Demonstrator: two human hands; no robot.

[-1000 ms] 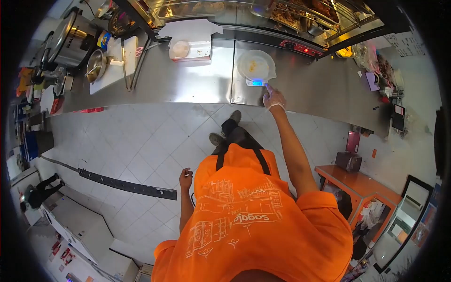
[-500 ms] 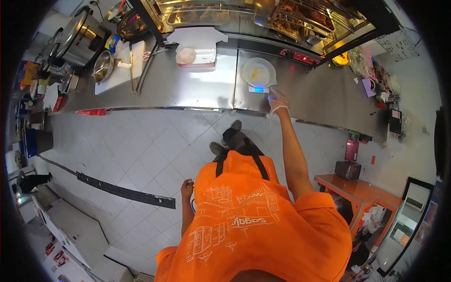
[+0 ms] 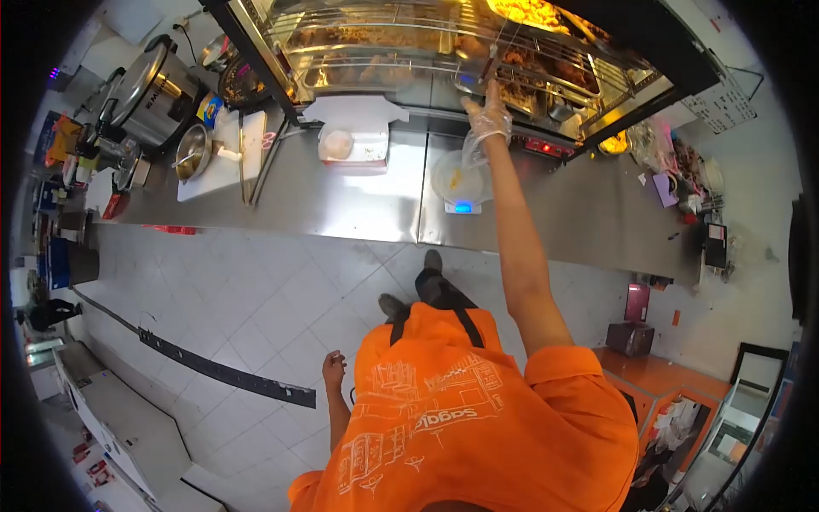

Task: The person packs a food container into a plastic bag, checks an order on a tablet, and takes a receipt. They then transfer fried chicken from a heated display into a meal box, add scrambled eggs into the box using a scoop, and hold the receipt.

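Note:
My right hand (image 3: pixel 488 119), in a clear plastic glove, reaches over the counter to the front of the lit food cabinet (image 3: pixel 409 64). Its fingers look spread, with nothing visibly held. Below it, a translucent bowl (image 3: pixel 461 177) with some yellow residue sits on a scale (image 3: pixel 462 207) with a blue lit display. My bare left hand (image 3: pixel 334 366) hangs by my side over the floor, fingers loosely curled; whether it holds anything is hidden. Left of the bowl stands an open white and red box (image 3: pixel 357 154) with a round pale item (image 3: pixel 338 144) inside.
On the counter (image 3: pixel 384 213) at left are a white cutting board (image 3: pixel 230 171), a metal bowl (image 3: pixel 194 152), long tongs and a large pot (image 3: pixel 153 85). Plastic bags (image 3: pixel 653 136) lie at right. Another person in dark clothing (image 3: pixel 51 314) is far left.
My right hand has left the scale's front edge and moved forward, over the bowl, to the cabinet. The view has shifted so the counter appears lower. My left hand still hangs down.

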